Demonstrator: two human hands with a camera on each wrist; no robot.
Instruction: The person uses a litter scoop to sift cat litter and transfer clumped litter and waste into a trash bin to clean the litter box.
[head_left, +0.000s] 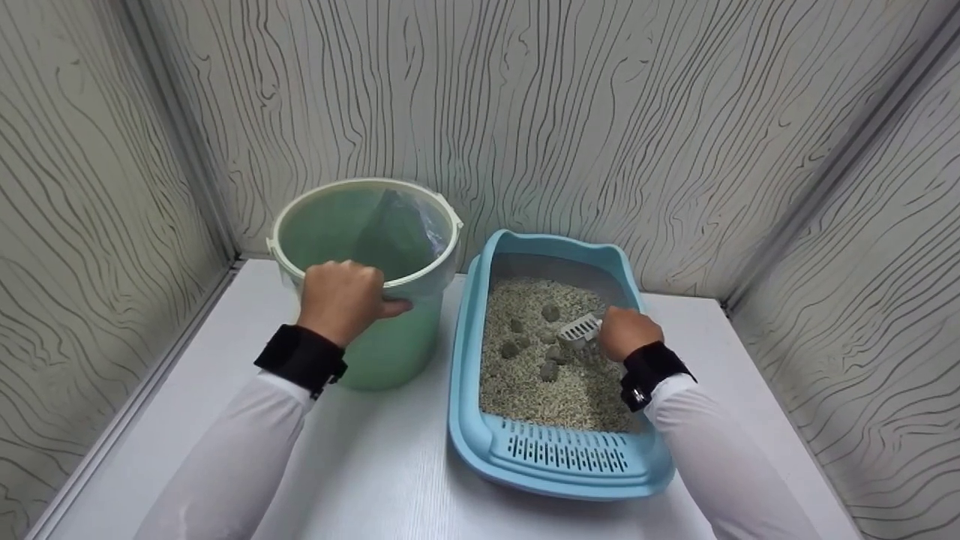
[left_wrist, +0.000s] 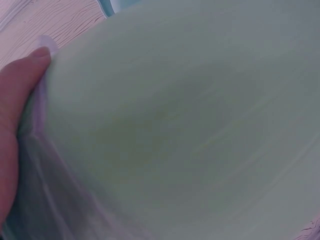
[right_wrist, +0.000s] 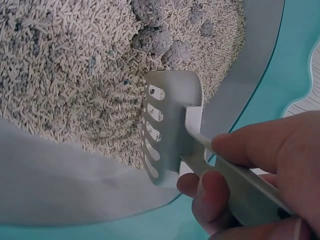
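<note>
At the left, my left hand (head_left: 345, 300) grips the near rim of a pale green bucket (head_left: 390, 356) lined with a clear plastic bag (head_left: 420, 214). The bucket's wall fills most of the left wrist view, with the thumb (left_wrist: 25, 75) against the rim. My right hand (head_left: 630, 334) holds a light grey slotted litter scoop (head_left: 580, 328) by its handle, over the right side of a blue litter box (head_left: 466, 375). In the right wrist view, the scoop's slotted head (right_wrist: 175, 115) is at the litter; several grey clumps (right_wrist: 152, 40) lie beside it.
Pellet litter (head_left: 525, 397) covers the box floor, and a slotted step (head_left: 570, 454) forms its near end. Bucket and box stand side by side on a white tabletop (head_left: 375, 472). Wood-patterned panels (head_left: 525, 112) rise behind and on both sides.
</note>
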